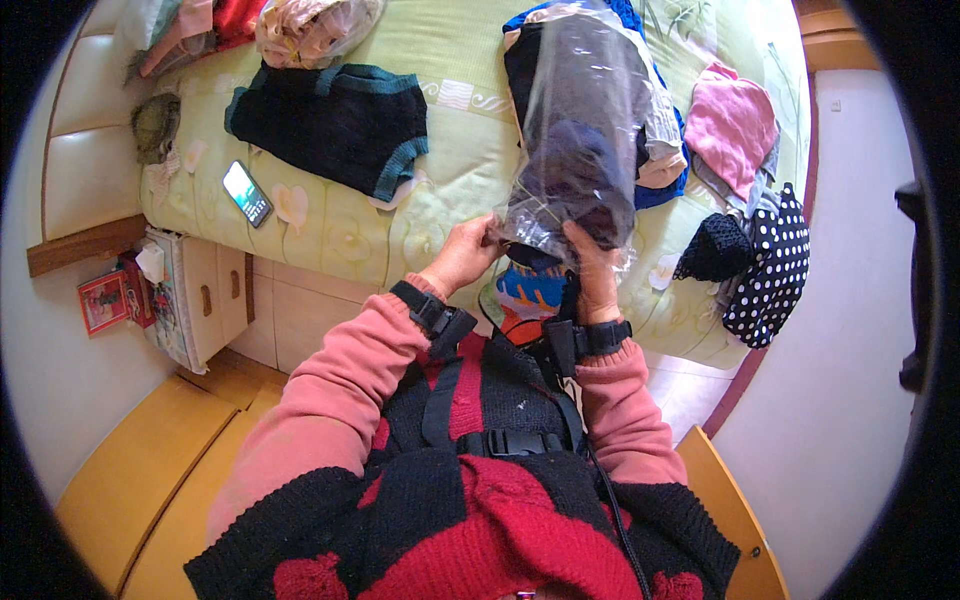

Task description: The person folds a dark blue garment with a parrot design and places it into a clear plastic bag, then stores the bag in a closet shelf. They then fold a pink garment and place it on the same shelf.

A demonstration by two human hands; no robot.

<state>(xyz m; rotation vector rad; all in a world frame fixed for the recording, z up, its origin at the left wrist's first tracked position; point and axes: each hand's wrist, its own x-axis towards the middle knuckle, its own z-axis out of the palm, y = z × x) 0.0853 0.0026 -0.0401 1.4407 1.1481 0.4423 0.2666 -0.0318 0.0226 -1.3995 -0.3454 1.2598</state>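
A long clear plastic bag point(551, 90) lies over a pile of clothes on the bed, with dark folded fabric point(574, 154) showing through it. My left hand point(466, 253) pinches the near left edge of the bag between thumb and fingers. At the near right end, my right hand point(596, 274) grips the bag, its fingers partly hidden by the plastic and the fabric. Beneath the bag are black, white and blue garments point(664, 161). A black knitted vest with teal trim point(330, 131) lies flat to the left.
The bed point(360, 240) has a green floral cover. On it are a smartphone point(246, 193), a bag of pale clothing point(311, 30), a pink garment point(731, 124), black mesh fabric point(716, 247) and polka-dot fabric point(769, 274). A bedside cabinet point(214, 289) stands left; a wooden panel point(731, 517) is lower right.
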